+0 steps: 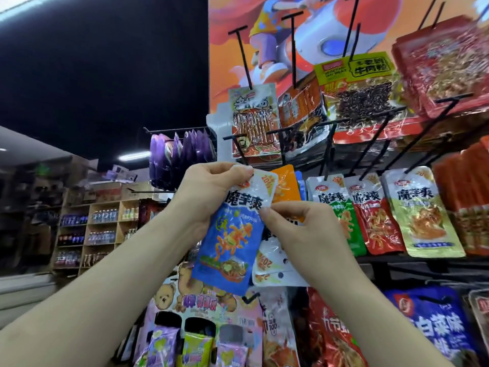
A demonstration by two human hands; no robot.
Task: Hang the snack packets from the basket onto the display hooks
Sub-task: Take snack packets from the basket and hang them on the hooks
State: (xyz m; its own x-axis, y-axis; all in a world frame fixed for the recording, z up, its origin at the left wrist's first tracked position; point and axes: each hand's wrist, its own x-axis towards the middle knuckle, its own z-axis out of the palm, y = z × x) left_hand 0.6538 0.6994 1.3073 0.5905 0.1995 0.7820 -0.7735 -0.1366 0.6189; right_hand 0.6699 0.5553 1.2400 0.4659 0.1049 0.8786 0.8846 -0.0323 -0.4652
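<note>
Blue-white snack pkt [229, 235], upright, below hooks [239, 149]

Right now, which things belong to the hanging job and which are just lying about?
Job: blue-and-white foil snack packet, pinched by left hand and right hand; black wire display hook above it.
Lying about: purple hanging pouches; wooden shelves of bottled drinks.

The blue packet [230, 245] is showing an orange drawing on its body and black letters on its white top. An orange packet [287, 184] is glowing behind it. A green packet [346, 223], a red packet [375, 223] and a pale yellow packet [420, 215] are carrying the same white tops. The hooks [242, 54] are looking black against the orange cartoon board [225, 62]. The bags [180, 154] are shining purple.
</note>
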